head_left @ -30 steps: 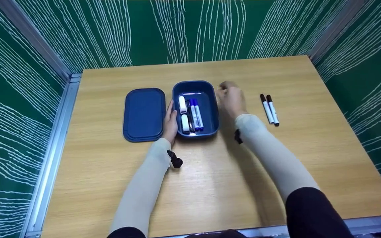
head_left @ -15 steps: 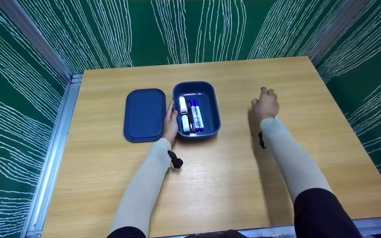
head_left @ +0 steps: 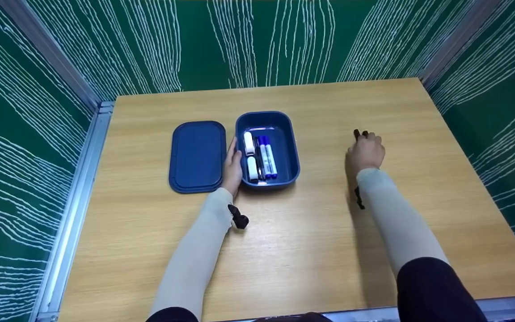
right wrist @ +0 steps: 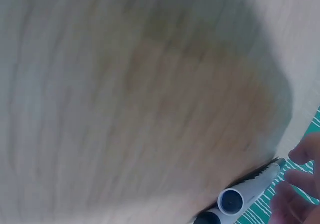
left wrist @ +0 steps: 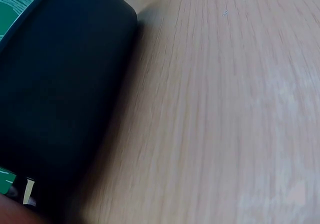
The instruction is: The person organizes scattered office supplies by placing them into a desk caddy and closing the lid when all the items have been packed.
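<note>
From the head view, the left hand (head_left: pixel 232 167) lies flat, fingers straight, against the blue box (head_left: pixel 284 129). The right hand (head_left: pixel 365 152) curls over two markers (head_left: pixel 359 133) on the table (head_left: pixel 306 241). From the right wrist view, fingers (right wrist: pixel 300 156) touch a marker (right wrist: pixel 250 186); the grip looks blurry.

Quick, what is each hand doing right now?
Left hand: open, fingers straight, resting against the blue box.
Right hand: over the two black-capped markers; whether it grips them cannot be told.

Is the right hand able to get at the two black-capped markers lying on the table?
Probably yes: the right hand is already over the black-capped markers, fingers beside them, nothing between.
</note>
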Motion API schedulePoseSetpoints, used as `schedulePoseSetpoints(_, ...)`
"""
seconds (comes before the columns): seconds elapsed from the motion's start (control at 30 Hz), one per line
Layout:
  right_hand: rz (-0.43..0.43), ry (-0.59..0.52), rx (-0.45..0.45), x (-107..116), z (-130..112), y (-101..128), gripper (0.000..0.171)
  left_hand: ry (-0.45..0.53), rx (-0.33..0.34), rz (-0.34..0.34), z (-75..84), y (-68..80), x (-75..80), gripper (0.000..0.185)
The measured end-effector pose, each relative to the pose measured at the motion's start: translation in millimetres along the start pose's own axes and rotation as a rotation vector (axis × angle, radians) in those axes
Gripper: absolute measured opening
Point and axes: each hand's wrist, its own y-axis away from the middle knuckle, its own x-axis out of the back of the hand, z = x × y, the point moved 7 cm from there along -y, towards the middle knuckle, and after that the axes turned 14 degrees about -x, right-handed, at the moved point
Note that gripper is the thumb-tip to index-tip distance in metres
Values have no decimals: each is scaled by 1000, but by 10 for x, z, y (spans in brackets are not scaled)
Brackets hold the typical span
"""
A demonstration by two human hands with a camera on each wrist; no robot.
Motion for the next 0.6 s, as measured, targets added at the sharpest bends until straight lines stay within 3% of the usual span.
schedulePoseSetpoints(0.37,40,-16,64,-9,-57,35,33,8,1,-11,0,2,9,51)
schedulePoseSetpoints(0.6,17,51,68,-58,-35,19,35,6,5,-7,11,6,9,50)
